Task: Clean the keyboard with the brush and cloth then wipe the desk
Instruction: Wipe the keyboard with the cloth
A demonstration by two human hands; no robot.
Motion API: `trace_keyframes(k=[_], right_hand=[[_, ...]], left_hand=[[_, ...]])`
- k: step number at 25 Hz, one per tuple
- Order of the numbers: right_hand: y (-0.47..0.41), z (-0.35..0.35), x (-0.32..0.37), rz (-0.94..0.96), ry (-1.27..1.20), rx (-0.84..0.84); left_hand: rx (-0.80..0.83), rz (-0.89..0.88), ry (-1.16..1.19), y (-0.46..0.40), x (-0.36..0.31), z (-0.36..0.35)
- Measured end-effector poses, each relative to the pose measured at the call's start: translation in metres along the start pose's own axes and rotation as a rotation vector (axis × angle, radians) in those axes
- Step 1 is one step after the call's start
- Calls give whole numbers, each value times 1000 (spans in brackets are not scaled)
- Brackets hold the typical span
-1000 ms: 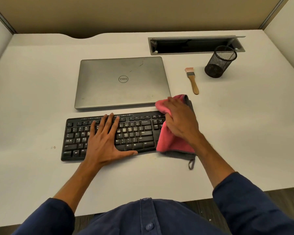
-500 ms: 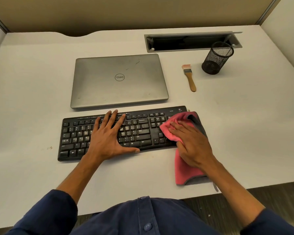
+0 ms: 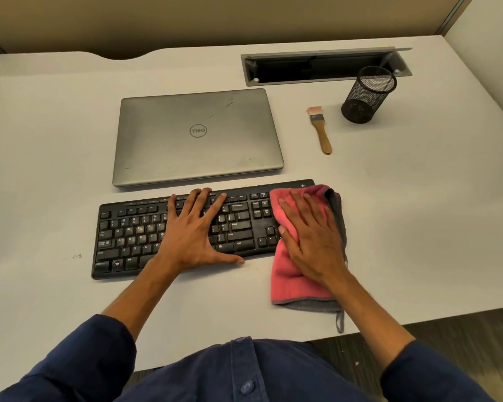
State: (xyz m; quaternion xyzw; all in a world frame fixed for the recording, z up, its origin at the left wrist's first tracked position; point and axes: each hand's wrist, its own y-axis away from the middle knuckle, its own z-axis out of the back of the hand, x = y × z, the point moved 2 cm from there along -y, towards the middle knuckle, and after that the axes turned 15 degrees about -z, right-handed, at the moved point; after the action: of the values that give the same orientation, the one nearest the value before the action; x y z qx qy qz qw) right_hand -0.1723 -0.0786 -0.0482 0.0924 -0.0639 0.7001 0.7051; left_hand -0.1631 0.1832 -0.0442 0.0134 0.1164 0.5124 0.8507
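A black keyboard (image 3: 134, 233) lies across the white desk (image 3: 418, 213) in front of me. My left hand (image 3: 192, 230) rests flat on its middle keys, fingers spread, holding nothing. A pink cloth (image 3: 291, 285) with a grey edge covers the keyboard's right end and hangs toward the desk's front edge. My right hand (image 3: 311, 236) presses flat on the cloth, fingers extended. A small wooden-handled brush (image 3: 321, 132) lies by itself on the desk behind the keyboard's right end, touched by neither hand.
A closed silver laptop (image 3: 198, 134) sits just behind the keyboard. A black mesh pen cup (image 3: 366, 97) stands at the back right, beside an open cable tray (image 3: 317, 68) cut into the desk. Partition walls close the back and sides.
My right hand has slid the cloth back up along the keyboard's right end after pulling it toward the desk's front edge. My left hand stays in place on the keys.
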Motion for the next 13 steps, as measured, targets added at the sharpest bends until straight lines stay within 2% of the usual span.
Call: trace_keyframes(k=[4,8,9,13], right_hand=[[-5,0,-10,-51,-25,-30],[-31,17,-13,-317,-81,-56],[-38,23,-8,-331,-99,-67],[-38,10,19,-22,-53,63]], left_hand=[[-4,-7,1,1,3,-1],[-10,-18,-3,0,3,-2],[-10,-19,-4,0,3,-2],[-21,-18,7,0,3,-1]])
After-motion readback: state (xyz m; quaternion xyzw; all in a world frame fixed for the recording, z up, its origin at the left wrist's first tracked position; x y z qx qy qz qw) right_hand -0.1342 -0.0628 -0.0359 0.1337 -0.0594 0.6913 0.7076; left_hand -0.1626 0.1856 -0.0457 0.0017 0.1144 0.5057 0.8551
